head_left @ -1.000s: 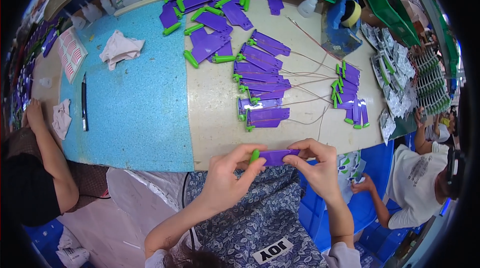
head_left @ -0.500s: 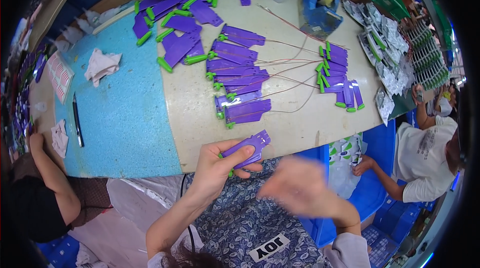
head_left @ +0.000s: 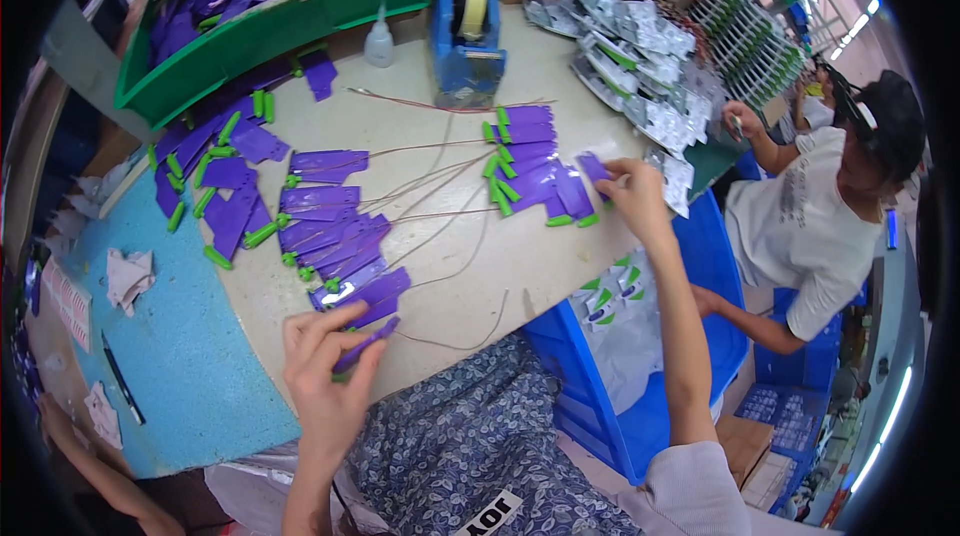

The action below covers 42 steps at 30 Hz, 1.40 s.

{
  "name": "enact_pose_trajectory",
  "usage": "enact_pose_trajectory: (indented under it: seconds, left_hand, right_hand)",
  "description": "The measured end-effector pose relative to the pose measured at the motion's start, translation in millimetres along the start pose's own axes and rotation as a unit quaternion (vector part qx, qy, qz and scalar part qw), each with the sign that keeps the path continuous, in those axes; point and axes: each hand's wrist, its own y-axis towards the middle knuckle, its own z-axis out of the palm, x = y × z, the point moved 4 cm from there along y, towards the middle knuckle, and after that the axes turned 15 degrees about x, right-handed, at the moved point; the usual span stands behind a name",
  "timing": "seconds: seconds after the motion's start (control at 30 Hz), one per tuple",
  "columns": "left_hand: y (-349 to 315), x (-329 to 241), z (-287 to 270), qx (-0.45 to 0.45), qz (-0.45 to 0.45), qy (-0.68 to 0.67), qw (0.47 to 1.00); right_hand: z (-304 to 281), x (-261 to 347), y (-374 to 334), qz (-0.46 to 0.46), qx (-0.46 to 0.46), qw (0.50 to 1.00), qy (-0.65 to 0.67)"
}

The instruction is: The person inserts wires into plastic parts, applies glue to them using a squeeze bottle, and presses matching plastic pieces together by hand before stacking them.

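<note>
My left hand [head_left: 328, 368] pinches a flat purple plastic piece with a green end [head_left: 372, 344] at the table's near edge, seen nearly edge-on. Beside it, a row of similar purple pieces [head_left: 325, 198] with green ends overlaps down the table. Thin brown wires [head_left: 440, 148] run from this row toward a fanned group of purple pieces [head_left: 528, 158] on the right. At that group's right side, my right hand [head_left: 638, 200] has its thumb and fingers closed on one purple piece [head_left: 592, 168]. A loose wire [head_left: 470, 347] curls near my left hand.
A heap of purple pieces [head_left: 235, 206] lies at the left, below a green bin [head_left: 290, 11]. A blue tape dispenser [head_left: 468, 61] and a squeeze bottle [head_left: 379, 44] stand behind. Silver packets [head_left: 640, 56] pile at back right. A co-worker [head_left: 800, 206] is beside a blue crate [head_left: 590, 376].
The view has turned rightward. My right hand has moved from before my apron to the right group and now grips a piece there. My left hand has brought its piece beside the row.
</note>
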Motion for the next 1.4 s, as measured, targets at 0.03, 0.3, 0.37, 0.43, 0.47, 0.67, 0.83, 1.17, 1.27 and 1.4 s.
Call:
enact_pose_trajectory:
  seconds: [0.03,0.3,0.37,0.43,0.47,0.67,0.83,1.17,1.27,1.4]
  left_hand:
    - [-7.6,0.0,-4.9,0.015,0.031,-0.01,0.999]
    - [-46.1,-2.0,-1.3,0.228,0.02,0.033,0.973]
    - [-49.3,1.6,-7.8,0.187,0.052,0.086,0.977]
    - [-49.7,4.7,-15.0,0.19,0.047,0.107,0.975]
    - [-49.6,6.2,-17.5,0.196,0.05,0.128,0.971]
    - [-45.5,12.2,-9.4,0.22,0.002,0.184,0.958]
    - [-50.6,17.5,-8.6,0.223,0.013,0.159,0.962]
    - [-30.3,15.4,-30.8,0.132,-0.152,-0.217,0.955]
    - [-20.9,-3.2,-20.6,0.083,-0.061,-0.172,0.98]
    - [-19.1,-11.9,-13.8,0.03,-0.043,-0.129,0.99]
  right_hand:
    - [3.8,15.7,10.8,-0.01,0.003,1.0,-0.01]
    - [66.7,226.7,-51.6,-0.019,0.284,0.75,0.597]
    - [87.8,237.9,-49.5,-0.014,0.299,0.744,0.597]
    - [101.8,245.2,-49.9,-0.009,0.311,0.742,0.593]
    - [107.1,248.0,-51.0,-0.002,0.315,0.739,0.596]
    - [114.9,251.0,-64.3,0.009,0.339,0.77,0.541]
    - [79.8,269.7,-63.6,-0.302,0.135,0.937,0.116]
    - [88.0,266.8,-73.7,-0.118,0.394,0.754,0.513]
    - [81.8,257.3,-79.5,-0.155,0.351,0.779,0.497]
    - [74.4,248.1,-85.1,-0.155,0.261,0.805,0.509]
